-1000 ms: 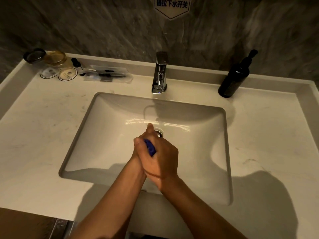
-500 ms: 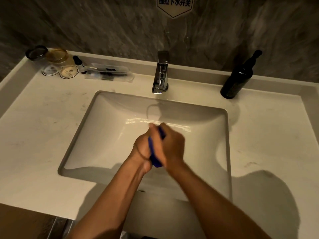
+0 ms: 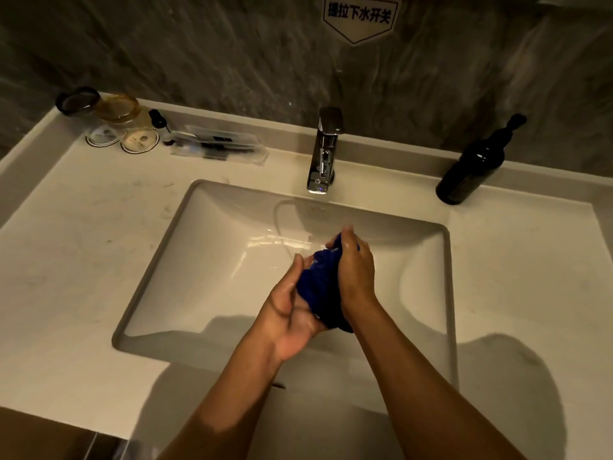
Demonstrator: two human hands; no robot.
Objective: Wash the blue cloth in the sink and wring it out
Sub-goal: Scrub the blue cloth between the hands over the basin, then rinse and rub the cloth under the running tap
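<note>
A bunched blue cloth [image 3: 321,287] is pressed between both my hands over the middle of the white rectangular sink [image 3: 212,260]. My left hand [image 3: 288,310] lies palm-up under its left side with the fingers partly spread against it. My right hand [image 3: 356,273] clasps the cloth from the right and top, fingers curled over it. The lower end of the cloth hangs below my right wrist. A chrome faucet [image 3: 323,154] stands behind the basin; no water stream is visible.
A dark pump bottle [image 3: 471,167] stands at the back right of the pale counter [image 3: 76,260]. At the back left are two glass cups [image 3: 116,107], round coasters [image 3: 139,142] and wrapped toiletries [image 3: 219,149]. A sign hangs on the grey wall.
My hands have loosened from a tight clasp: the right hand slid up and right, the left palm turned open, and more of the blue cloth shows between them.
</note>
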